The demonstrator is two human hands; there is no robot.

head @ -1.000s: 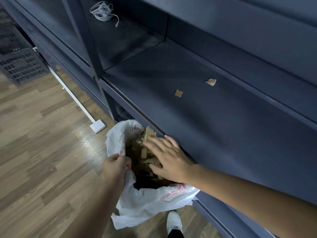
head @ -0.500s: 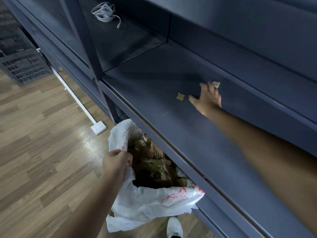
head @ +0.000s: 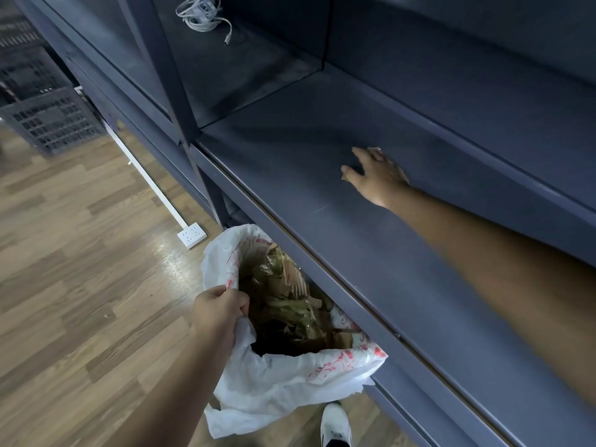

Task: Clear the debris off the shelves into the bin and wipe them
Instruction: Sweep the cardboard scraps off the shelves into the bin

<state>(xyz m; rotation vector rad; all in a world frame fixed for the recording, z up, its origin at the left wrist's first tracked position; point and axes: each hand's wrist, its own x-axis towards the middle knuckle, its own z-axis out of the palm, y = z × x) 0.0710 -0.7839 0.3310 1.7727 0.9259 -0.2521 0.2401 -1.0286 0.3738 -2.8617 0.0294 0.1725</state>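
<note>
Spread fingers point(head: 362, 156) of the right hand point(head: 377, 175) lie flat on the dark shelf point(head: 283, 175), a tan scrap point(head: 344, 179) peeking from under the thumb. The left hand point(head: 219, 309) grips the rim of a white bag point(head: 283, 382) just below the shelf edge, brown debris point(head: 287, 304) heaped inside. A coiled cable point(head: 200, 11) sits in the next bay; a shoe point(head: 335, 424) stands on the wood floor point(head: 80, 285).

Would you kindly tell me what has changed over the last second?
The right hand left the mouth of the plastic bag, reached out across the shelf and now lies spread over the spot where the two cardboard scraps lay, covering them. The left hand keeps its grip on the bag's rim, and the coiled cable has not moved.
</note>
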